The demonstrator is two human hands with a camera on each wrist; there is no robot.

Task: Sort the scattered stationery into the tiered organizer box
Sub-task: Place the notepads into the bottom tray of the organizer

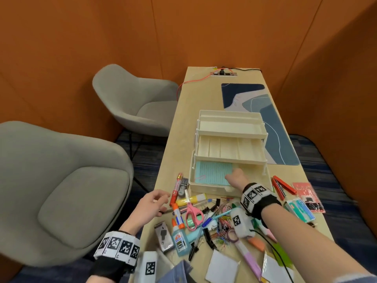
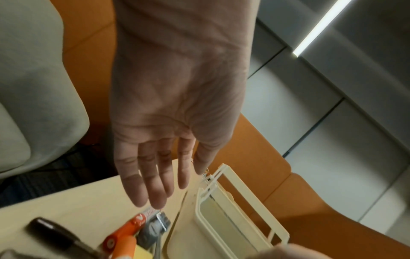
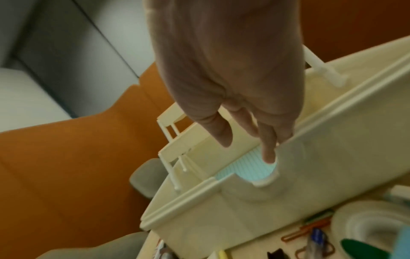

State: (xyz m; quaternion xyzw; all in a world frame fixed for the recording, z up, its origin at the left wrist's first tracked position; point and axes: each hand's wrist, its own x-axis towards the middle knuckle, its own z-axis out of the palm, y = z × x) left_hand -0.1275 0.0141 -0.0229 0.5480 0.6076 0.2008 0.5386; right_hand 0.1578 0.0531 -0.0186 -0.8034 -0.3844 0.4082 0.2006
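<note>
The cream tiered organizer box (image 1: 230, 127) stands fanned open mid-table, its two upper trays bare. A light blue lined pad (image 1: 212, 173) lies in the bottom tier. My right hand (image 1: 234, 176) reaches into that tier with straight fingers; in the right wrist view a fingertip (image 3: 268, 156) touches the blue pad (image 3: 250, 172) just behind the organizer's front wall (image 3: 221, 210). My left hand (image 1: 163, 203) hovers palm-open and holding nothing at the table's left edge. In the left wrist view its fingers (image 2: 153, 185) hang above an orange marker (image 2: 124, 231), left of the organizer (image 2: 230, 206).
Loose stationery covers the near table: pink scissors (image 1: 192, 214), a glue bottle (image 1: 179, 240), paper clips (image 1: 222, 225), pens, a red stapler (image 1: 282, 186) and white cards (image 1: 222, 266). Two grey chairs (image 1: 61, 190) stand left. A blue mat (image 1: 263, 119) lies behind the box.
</note>
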